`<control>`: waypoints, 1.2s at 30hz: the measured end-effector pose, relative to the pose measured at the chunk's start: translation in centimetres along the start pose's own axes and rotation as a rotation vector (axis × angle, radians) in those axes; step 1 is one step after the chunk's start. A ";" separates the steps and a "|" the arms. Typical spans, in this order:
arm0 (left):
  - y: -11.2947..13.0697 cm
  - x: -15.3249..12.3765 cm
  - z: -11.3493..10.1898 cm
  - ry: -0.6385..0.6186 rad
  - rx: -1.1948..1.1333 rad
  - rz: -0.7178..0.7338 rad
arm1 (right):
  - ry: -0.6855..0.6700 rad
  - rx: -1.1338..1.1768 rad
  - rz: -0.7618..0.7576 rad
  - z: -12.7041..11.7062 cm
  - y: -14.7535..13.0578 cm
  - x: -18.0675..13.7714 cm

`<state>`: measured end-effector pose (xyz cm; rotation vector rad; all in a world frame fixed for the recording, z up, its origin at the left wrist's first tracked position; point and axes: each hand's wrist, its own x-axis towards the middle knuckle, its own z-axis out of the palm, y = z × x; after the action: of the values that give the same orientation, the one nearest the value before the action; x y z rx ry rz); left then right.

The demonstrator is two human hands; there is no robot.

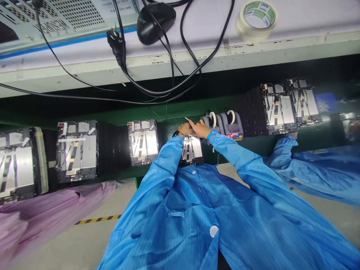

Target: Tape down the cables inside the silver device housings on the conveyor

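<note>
Directly in front of me lies an opened electronic device [192, 150], with silver panels, dark cables and a black frame. My left hand [184, 129], with a dark band at the wrist, is over its upper left part; its fingertips are hidden beside the other hand. Close against it, my right hand [201, 129] reaches in over the upper edge. A thin white strip of tape [187, 119] sticks out at the right hand's fingertips, pinched there. To the right of the hands stand two grey tape dispensers [234, 123] with white rolls.
Similar opened devices [143, 142] line the green bench to my left and right. Above, a white shelf [92, 73] carries a black mouse [156, 22], a tape roll [256, 18] and hanging black cables [157, 92]. Co-workers' sleeves, pink [62, 202] and blue [309, 168], flank me.
</note>
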<state>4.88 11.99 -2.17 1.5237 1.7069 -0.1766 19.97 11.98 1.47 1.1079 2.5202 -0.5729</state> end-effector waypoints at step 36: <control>-0.4 -0.4 -0.4 -0.012 0.004 0.003 | 0.429 0.209 0.270 6.7 -8.1 -8.5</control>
<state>4.35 11.87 -1.80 1.5258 1.6958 -0.1869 20.22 -1.56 1.33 1.7813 2.6274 -0.5830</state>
